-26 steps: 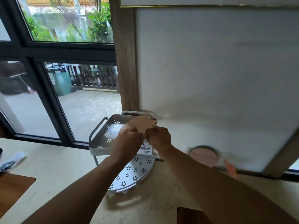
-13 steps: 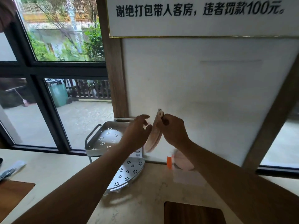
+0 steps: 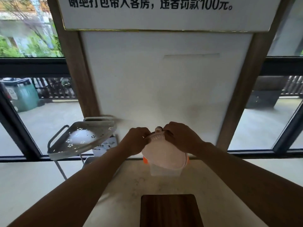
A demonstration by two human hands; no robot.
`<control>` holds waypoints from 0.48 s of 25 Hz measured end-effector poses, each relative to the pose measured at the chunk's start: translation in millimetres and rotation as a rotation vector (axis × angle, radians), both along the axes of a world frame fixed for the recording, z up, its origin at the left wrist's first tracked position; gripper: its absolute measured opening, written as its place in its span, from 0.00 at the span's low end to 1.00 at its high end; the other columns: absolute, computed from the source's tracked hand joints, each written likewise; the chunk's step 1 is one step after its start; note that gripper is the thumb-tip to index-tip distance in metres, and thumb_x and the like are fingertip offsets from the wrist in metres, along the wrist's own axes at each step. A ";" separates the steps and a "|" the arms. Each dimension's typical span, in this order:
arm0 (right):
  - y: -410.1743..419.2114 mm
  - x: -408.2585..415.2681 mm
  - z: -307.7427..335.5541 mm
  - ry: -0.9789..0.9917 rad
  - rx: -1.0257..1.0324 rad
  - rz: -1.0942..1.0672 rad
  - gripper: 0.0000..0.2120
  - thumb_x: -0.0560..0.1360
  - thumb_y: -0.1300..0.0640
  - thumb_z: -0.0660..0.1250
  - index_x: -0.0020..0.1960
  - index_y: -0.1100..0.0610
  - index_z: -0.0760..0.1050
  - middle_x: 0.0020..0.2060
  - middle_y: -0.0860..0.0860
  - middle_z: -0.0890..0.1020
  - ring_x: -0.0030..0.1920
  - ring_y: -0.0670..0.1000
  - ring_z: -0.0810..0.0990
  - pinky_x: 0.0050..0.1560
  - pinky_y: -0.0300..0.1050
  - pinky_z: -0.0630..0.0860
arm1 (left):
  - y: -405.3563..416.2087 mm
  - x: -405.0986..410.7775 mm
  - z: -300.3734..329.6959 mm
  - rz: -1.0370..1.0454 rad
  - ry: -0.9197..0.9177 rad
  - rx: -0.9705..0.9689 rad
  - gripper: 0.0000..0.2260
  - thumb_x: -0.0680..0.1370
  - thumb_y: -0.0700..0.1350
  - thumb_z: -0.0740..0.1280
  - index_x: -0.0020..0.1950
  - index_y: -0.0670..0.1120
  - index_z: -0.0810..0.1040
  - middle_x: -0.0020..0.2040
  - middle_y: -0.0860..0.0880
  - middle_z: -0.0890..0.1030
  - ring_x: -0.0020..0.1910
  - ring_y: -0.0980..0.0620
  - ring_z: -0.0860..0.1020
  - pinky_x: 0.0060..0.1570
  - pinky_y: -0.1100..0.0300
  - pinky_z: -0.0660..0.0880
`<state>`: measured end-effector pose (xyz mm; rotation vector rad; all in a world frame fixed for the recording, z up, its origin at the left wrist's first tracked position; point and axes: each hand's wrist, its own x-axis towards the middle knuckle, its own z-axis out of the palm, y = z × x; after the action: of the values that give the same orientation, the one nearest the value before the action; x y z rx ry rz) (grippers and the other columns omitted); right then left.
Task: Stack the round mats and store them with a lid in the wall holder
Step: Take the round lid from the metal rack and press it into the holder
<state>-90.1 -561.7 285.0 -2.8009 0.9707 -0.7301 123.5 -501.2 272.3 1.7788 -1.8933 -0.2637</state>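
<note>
A stack of pale pink round mats (image 3: 164,154) stands upright against the white wall panel, its lower part inside a translucent wall holder (image 3: 165,171) with orange tabs at its sides. My left hand (image 3: 136,141) grips the stack's upper left edge. My right hand (image 3: 180,136) pinches its top right rim, next to a small tab at the top. Whether a lid sits among the mats I cannot tell; the image is blurred.
A white perforated corner rack (image 3: 82,138) with two tiers stands on the countertop (image 3: 41,174) at the left, by the window. A dark wooden board (image 3: 170,210) lies on the countertop near me. A sign with printed text hangs above.
Both hands moved right and down with the mats, from beside the corner rack to the wall holder. The mats went from edge-on between my hands to flat against the wall.
</note>
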 end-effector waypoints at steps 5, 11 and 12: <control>-45.3 -14.2 -32.4 -0.006 0.036 -0.053 0.11 0.80 0.53 0.60 0.56 0.55 0.77 0.47 0.53 0.80 0.48 0.56 0.78 0.48 0.49 0.71 | -43.1 -12.7 -25.9 0.090 -0.044 -0.025 0.06 0.75 0.44 0.69 0.48 0.45 0.83 0.45 0.46 0.86 0.46 0.45 0.81 0.46 0.55 0.74; -121.2 -6.7 -76.7 -0.035 0.085 -0.081 0.11 0.81 0.54 0.58 0.57 0.56 0.78 0.46 0.54 0.80 0.47 0.56 0.78 0.48 0.48 0.72 | -113.3 -17.1 -73.7 0.124 -0.067 -0.091 0.10 0.76 0.40 0.63 0.50 0.46 0.84 0.44 0.44 0.84 0.45 0.43 0.80 0.47 0.50 0.76; -132.6 -4.2 -85.1 -0.037 0.089 -0.082 0.11 0.81 0.55 0.59 0.57 0.56 0.78 0.46 0.54 0.80 0.47 0.56 0.78 0.48 0.48 0.72 | -122.8 -16.3 -82.3 0.137 -0.045 -0.104 0.10 0.77 0.39 0.63 0.50 0.46 0.84 0.44 0.44 0.84 0.45 0.43 0.80 0.46 0.50 0.76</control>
<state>-94.3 -694.3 199.9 -2.6761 1.0890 -0.7259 107.2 -623.9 190.0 1.8479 -1.7715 -0.0753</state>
